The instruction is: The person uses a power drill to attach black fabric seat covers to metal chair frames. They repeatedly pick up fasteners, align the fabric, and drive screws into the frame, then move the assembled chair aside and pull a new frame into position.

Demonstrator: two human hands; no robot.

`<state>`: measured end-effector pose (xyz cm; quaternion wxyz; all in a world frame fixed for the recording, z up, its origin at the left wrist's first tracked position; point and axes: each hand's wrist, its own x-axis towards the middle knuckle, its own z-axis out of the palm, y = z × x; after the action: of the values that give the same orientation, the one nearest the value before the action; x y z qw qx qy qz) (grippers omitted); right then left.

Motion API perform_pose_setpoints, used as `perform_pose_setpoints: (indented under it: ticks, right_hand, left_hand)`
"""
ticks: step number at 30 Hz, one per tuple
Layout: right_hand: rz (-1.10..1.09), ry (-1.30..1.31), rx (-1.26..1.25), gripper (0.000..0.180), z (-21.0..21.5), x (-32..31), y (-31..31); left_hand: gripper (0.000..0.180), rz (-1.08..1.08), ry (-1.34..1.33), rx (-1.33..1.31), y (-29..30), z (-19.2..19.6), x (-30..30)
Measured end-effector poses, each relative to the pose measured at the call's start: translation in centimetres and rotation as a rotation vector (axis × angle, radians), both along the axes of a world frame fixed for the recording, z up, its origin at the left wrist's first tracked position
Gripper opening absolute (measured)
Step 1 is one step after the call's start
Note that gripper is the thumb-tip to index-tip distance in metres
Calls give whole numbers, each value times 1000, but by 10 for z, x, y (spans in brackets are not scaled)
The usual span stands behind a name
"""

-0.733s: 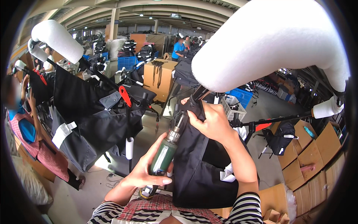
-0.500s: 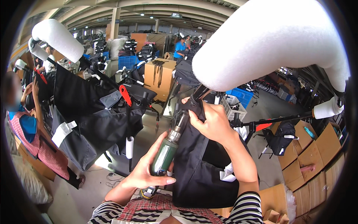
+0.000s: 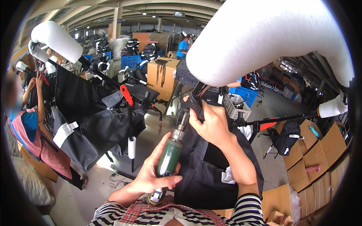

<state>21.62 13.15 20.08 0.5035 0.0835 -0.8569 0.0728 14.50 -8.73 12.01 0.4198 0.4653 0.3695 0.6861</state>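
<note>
My left hand is closed round the green body of an electric screwdriver. Its metal nose points up and away, toward the black fabric by my other hand. My right hand pinches the dark fabric edge against a black frame tube, just below a big white foam-wrapped handle. The screwdriver's tip comes close to that spot; whether it touches cannot be made out. Black fabric of what looks like a stroller seat hangs below my hands, with a white label on it.
Another black fabric frame with a red lever and white-wrapped handle stands left. A co-worker in a checked apron is at far left. Cardboard boxes lie right; a carton and blue crates stand ahead.
The screwdriver has shifted slightly up and right with my left hand. My right hand has moved a little left, still pinching the fabric. The co-worker at left has moved their arms slightly.
</note>
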Motion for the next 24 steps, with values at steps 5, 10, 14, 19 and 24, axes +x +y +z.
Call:
perform_pose_setpoints:
  ticks: [5,10,14,19,24]
  right_hand:
    - [-9,-16,-14,30,1,3,-3]
    - [21,3,-17,30,-1,1,-3]
    - [-2,-27,-65,27,-3,3,-3]
    - [-50,-18,-80,27,-3,5,-7]
    - [23,55,-16,30,-5,-3,-7]
  left_hand:
    - [108,-127,-170,63,6,-3,5]
    - [84,-337,-453,99,12,-17,3]
    - [74,-392,-526,138,18,-24,6]
    - [77,-354,-451,140,21,-23,9]
    - [88,-890,-981,343,28,-44,6]
